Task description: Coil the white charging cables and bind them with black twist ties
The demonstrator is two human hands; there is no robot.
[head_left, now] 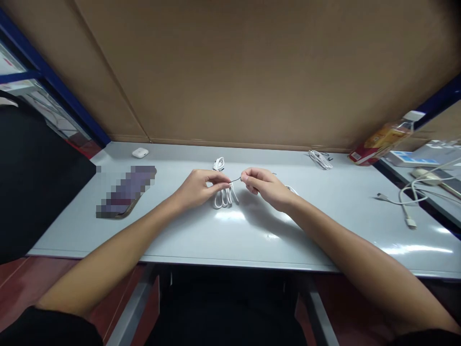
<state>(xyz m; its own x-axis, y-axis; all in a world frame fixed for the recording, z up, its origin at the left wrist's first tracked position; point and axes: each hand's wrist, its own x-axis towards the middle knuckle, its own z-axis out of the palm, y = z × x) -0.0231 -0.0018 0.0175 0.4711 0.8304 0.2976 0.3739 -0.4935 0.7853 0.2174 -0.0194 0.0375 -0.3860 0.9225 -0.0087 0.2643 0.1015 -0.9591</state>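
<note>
Earbud case, small, white and rounded (pixel 140 153), sits at the far left of the pale grey surface (pixel 230 240), with a blurred purple flat object (pixel 124 192) lying nearer and just left of it. Right of those, the left hand (pixel 197 187) pinches a bundle of looped white cable (pixel 225 197) between thumb and fingertips, its grip narrow and closed on the loops, which hang down to touch the surface. A thin dark wire tie (pixel 235 180) spans the short gap between both hands; the right hand (pixel 264 186) holds its other end in a tight fingertip pinch. Just beyond the left hand lies a second small coil of white cable (pixel 218 164). Farther right, near the brown cardboard back wall (pixel 252 72), rests a third coiled white cable (pixel 320 159), then an orange and red packet (pixel 378 143). At the right edge, a loose white charging cable with plug (pixel 406 202) trails across the surface.
</note>
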